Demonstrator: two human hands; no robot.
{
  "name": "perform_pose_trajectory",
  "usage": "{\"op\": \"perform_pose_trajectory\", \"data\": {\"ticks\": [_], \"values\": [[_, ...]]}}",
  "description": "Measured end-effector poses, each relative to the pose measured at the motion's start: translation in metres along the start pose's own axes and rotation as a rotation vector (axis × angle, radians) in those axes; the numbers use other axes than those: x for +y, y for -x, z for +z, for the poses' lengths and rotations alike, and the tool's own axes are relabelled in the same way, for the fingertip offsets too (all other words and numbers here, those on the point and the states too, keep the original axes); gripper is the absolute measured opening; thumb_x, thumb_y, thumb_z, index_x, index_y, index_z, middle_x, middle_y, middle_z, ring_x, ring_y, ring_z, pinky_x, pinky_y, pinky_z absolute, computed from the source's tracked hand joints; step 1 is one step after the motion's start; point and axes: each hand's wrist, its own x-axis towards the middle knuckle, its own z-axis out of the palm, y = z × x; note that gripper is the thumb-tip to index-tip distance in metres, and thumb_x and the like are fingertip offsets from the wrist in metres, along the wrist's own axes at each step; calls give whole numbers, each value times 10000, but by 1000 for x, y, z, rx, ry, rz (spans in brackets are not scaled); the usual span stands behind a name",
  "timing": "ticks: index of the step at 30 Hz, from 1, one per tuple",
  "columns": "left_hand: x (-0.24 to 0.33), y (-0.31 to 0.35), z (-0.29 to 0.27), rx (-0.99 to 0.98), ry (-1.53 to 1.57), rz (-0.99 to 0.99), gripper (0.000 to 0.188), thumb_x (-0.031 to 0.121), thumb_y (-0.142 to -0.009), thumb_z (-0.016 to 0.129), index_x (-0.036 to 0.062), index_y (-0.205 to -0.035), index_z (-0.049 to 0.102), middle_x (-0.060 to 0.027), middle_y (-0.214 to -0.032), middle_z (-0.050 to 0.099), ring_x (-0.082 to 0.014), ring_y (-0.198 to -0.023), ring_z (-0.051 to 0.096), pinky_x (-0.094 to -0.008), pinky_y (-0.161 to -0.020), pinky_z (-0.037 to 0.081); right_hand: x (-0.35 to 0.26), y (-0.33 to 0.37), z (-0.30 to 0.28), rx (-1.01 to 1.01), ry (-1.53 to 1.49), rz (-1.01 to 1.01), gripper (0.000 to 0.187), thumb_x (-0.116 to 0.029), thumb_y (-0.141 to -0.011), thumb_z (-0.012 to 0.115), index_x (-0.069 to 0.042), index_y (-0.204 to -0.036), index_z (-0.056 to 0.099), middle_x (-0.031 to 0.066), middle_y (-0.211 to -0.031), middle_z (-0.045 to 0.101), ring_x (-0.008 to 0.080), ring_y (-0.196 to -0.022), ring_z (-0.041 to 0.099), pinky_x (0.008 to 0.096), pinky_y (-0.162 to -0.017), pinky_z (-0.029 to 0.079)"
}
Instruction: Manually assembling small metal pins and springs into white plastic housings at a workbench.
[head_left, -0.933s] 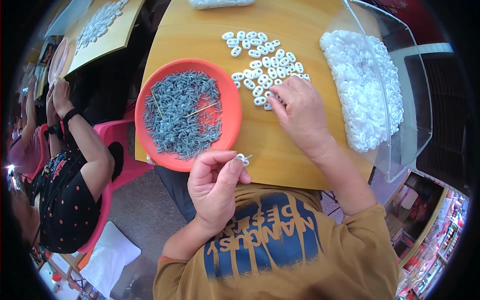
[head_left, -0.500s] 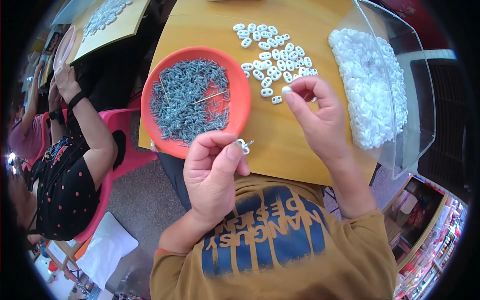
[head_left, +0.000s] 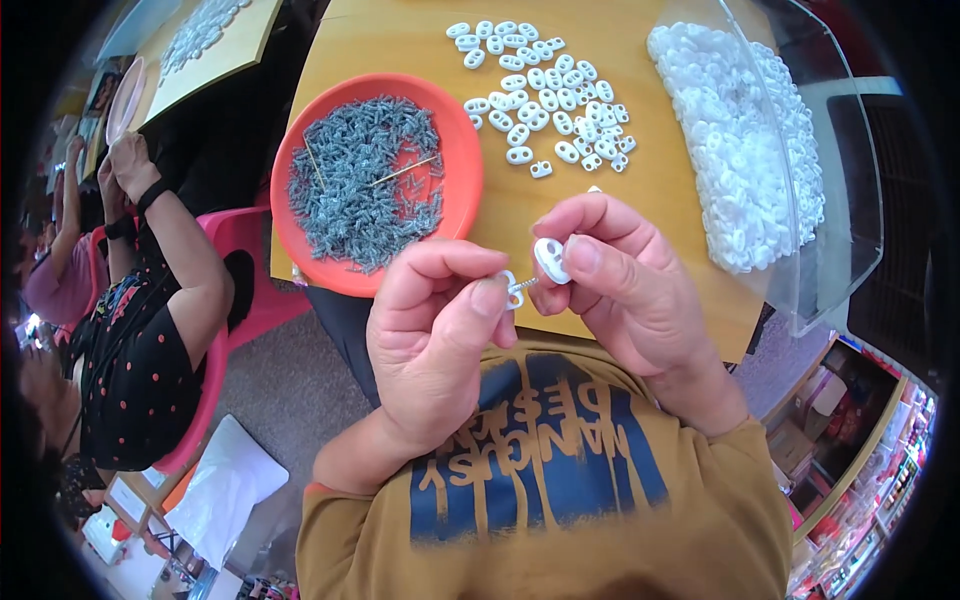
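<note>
My left hand (head_left: 425, 345) pinches a small white two-holed plastic piece (head_left: 513, 291) between thumb and index finger. A thin metal screw (head_left: 527, 284) sticks out of it toward the right. Close by, my right hand (head_left: 640, 300) grips a white oval plastic cap (head_left: 552, 261) with two holes, its thumb on the cap's right side. The screw's tip lies at the lower left edge of this cap; whether they touch I cannot tell. Beyond my hands, several loose white two-holed pieces (head_left: 548, 100) lie scattered on the wooden table (head_left: 380, 40).
Left on the table, a red-orange plate (head_left: 465, 185) holds a heap of grey screws or plugs (head_left: 350, 190) and two thin sticks. A clear bin (head_left: 862, 210) at the right is filled with white pieces (head_left: 735, 150). Another person (head_left: 150, 350) sits at the left on a pink chair (head_left: 255, 265).
My right hand has come from beside the scattered pieces down to my left hand, and the oval cap now shows in its fingers. My left hand keeps its hold. The view has shifted slightly.
</note>
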Motion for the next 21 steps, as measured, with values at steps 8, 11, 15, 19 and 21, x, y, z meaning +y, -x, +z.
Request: {"op": "perform_pose_trajectory", "data": {"ticks": [8,11,15,19,21], "values": [[-2,5,-2,6,-18,2,136,10,-841,525,-7,-974,501,-42,-848,530,-65,-640,509,-176,-569,431,6,1,1,0,179,-105,188,-125,-837,584,-16,-990,580,21,-896,591,63,-766,513,196,-694,435],[-5,5,-4,1,-24,8,133,10,-841,527,-5,-970,502,-40,-845,530,-63,-635,508,-176,-566,431,7,1,1,-14,208,-131,186,-126,-840,580,-15,-990,580,25,-916,596,54,-772,513,192,-700,433],[-9,4,-5,-9,-41,15,129,11,-841,527,-5,-966,503,-41,-844,529,-62,-631,508,-176,-563,430,8,2,-1,-22,212,-141,185,-117,-844,574,-12,-996,577,28,-926,597,54,-789,518,188,-704,430],[-10,3,-5,-1,-50,18,123,13,-840,527,-5,-959,504,-45,-854,528,-66,-627,510,-177,-558,430,8,2,0,-38,286,-210,184,-100,-852,561,-5,-1010,563,30,-933,594,52,-824,526,192,-727,435],[-10,3,-4,3,-52,19,120,13,-839,528,-5,-956,505,-46,-858,527,-67,-625,510,-177,-557,430,7,2,0,-55,321,-243,184,-94,-855,557,-2,-1014,558,32,-935,593,53,-834,528,195,-735,437]]}}
